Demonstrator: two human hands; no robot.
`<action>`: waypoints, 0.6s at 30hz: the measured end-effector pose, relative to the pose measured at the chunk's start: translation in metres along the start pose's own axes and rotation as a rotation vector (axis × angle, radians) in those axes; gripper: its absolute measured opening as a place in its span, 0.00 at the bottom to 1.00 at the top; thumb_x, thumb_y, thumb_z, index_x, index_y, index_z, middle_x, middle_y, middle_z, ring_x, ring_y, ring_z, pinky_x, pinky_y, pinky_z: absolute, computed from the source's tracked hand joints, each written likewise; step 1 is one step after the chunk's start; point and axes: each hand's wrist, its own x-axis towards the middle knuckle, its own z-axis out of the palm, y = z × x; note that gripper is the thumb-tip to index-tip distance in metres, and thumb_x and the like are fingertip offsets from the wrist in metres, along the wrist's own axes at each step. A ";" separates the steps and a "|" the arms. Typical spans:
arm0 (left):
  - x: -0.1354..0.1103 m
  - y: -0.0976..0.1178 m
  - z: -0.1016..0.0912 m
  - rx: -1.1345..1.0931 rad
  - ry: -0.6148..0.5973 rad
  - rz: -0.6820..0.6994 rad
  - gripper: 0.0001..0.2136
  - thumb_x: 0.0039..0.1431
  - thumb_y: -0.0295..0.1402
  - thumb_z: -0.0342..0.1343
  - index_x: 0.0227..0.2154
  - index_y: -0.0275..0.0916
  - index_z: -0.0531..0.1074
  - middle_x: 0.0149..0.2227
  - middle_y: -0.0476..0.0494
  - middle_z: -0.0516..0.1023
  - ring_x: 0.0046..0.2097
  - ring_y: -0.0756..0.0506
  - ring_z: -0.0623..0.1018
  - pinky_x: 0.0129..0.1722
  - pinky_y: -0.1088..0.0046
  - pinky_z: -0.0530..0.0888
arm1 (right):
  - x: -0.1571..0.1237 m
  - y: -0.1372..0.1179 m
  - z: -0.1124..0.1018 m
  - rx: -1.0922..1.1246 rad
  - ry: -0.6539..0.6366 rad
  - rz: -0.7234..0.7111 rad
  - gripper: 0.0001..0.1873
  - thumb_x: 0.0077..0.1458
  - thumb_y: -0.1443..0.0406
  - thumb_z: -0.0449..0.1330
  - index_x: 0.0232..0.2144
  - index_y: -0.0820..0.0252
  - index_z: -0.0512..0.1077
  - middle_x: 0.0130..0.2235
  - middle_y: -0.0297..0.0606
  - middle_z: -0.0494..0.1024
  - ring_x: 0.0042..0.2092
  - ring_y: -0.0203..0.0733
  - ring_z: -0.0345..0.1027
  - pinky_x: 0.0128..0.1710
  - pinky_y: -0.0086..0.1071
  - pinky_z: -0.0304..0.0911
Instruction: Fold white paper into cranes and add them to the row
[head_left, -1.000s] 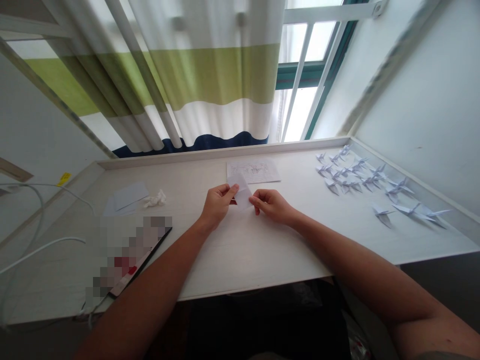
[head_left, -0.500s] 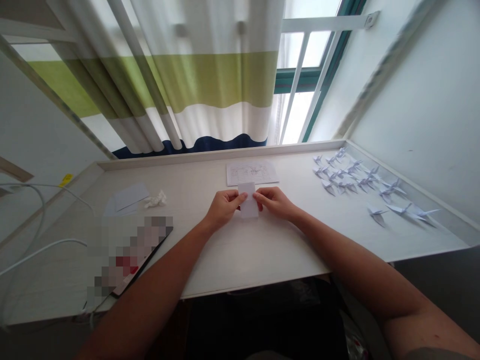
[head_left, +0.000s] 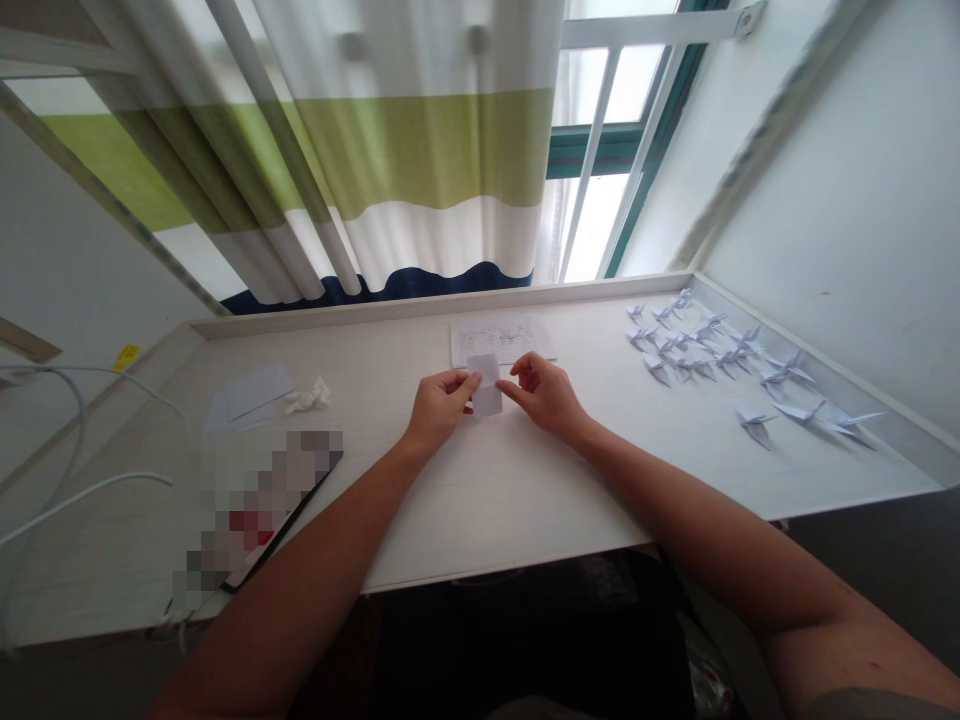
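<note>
A small white folded paper strip (head_left: 487,390) stands upright between my two hands over the middle of the white desk (head_left: 487,490). My left hand (head_left: 439,405) pinches its left edge with thumb and fingers. My right hand (head_left: 544,392) pinches the right edge, its other fingers loosely spread. Just behind the strip a printed instruction sheet (head_left: 510,338) lies flat.
Several white folded paper cranes (head_left: 712,350) are spread over the desk's right side, near the wall. At the left lie blank paper sheets (head_left: 255,392), a crumpled paper scrap (head_left: 309,398), a blurred flat object (head_left: 255,505) and white cables (head_left: 82,490). A striped curtain (head_left: 390,150) hangs behind.
The paper strip went from tilted to upright and moved a little farther from me. Both hands shifted with it toward the instruction sheet.
</note>
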 end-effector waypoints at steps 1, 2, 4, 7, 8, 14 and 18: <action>0.000 0.000 0.000 0.005 0.029 0.001 0.22 0.51 0.55 0.73 0.28 0.37 0.82 0.29 0.45 0.82 0.31 0.47 0.79 0.30 0.73 0.77 | -0.002 -0.001 0.003 -0.031 -0.002 -0.017 0.18 0.58 0.50 0.69 0.34 0.55 0.70 0.29 0.33 0.75 0.30 0.40 0.67 0.33 0.36 0.63; 0.000 0.000 0.001 0.004 0.048 0.006 0.22 0.50 0.54 0.74 0.27 0.37 0.82 0.28 0.45 0.82 0.31 0.47 0.78 0.30 0.73 0.77 | -0.004 -0.003 0.005 -0.037 -0.025 -0.028 0.17 0.59 0.51 0.68 0.35 0.55 0.71 0.32 0.36 0.78 0.32 0.41 0.70 0.35 0.37 0.64; -0.002 0.002 0.003 -0.029 0.055 0.027 0.22 0.48 0.53 0.76 0.25 0.38 0.81 0.27 0.47 0.81 0.30 0.48 0.77 0.29 0.73 0.76 | -0.007 -0.008 0.009 -0.041 -0.116 -0.038 0.19 0.59 0.49 0.69 0.38 0.56 0.73 0.37 0.40 0.80 0.36 0.44 0.73 0.37 0.38 0.67; -0.005 0.006 0.007 -0.101 -0.012 0.065 0.23 0.45 0.54 0.77 0.24 0.38 0.79 0.26 0.48 0.79 0.29 0.49 0.76 0.31 0.72 0.76 | -0.010 -0.013 0.011 -0.009 -0.219 -0.039 0.22 0.58 0.46 0.69 0.38 0.57 0.75 0.36 0.41 0.81 0.36 0.45 0.73 0.36 0.38 0.67; -0.005 0.007 0.009 -0.120 -0.038 0.075 0.24 0.45 0.55 0.77 0.24 0.38 0.79 0.26 0.48 0.79 0.29 0.49 0.76 0.32 0.72 0.76 | -0.010 -0.013 0.010 0.006 -0.236 -0.043 0.20 0.59 0.47 0.68 0.37 0.58 0.75 0.36 0.40 0.81 0.36 0.45 0.72 0.35 0.38 0.66; -0.005 0.009 0.008 -0.094 0.024 0.137 0.26 0.47 0.57 0.75 0.21 0.39 0.74 0.25 0.50 0.75 0.28 0.50 0.73 0.29 0.73 0.74 | -0.011 -0.018 0.005 0.024 -0.171 -0.034 0.12 0.61 0.57 0.66 0.43 0.56 0.74 0.38 0.39 0.82 0.36 0.44 0.73 0.37 0.38 0.68; -0.005 0.005 0.006 0.031 0.014 0.161 0.23 0.50 0.52 0.75 0.20 0.39 0.74 0.23 0.50 0.74 0.26 0.50 0.71 0.27 0.73 0.69 | -0.013 -0.017 0.010 -0.057 -0.200 -0.064 0.26 0.56 0.50 0.71 0.49 0.56 0.72 0.45 0.44 0.82 0.40 0.49 0.75 0.41 0.42 0.71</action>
